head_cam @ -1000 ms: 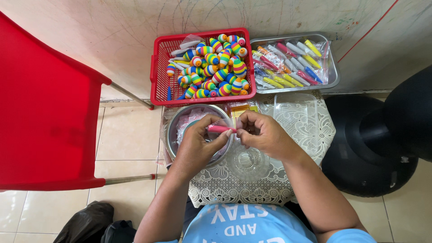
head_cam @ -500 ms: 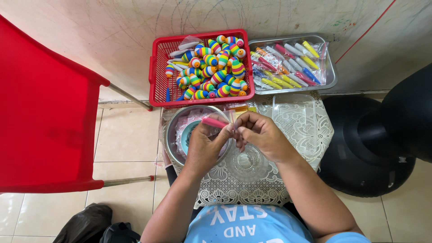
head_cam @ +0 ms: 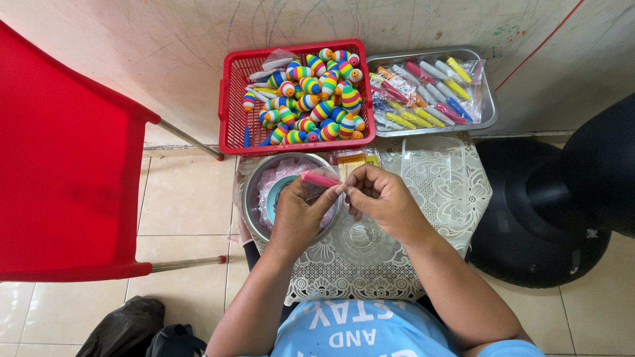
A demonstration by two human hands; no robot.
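Your left hand pinches a small pink plastic stick with its fingers closed on it. Your right hand is right beside it, fingertips pressed together at the stick's end. Both hands are above a round shiny metal bowl and a clear glass dish on a white lace cloth. Behind them sit a red plastic basket full of striped rainbow balls and a silver metal tray of bagged coloured sticks. A big red plastic chair stands to your left

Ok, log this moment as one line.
left hand: holds pink stick | right hand: pinches its tip | under: metal bowl
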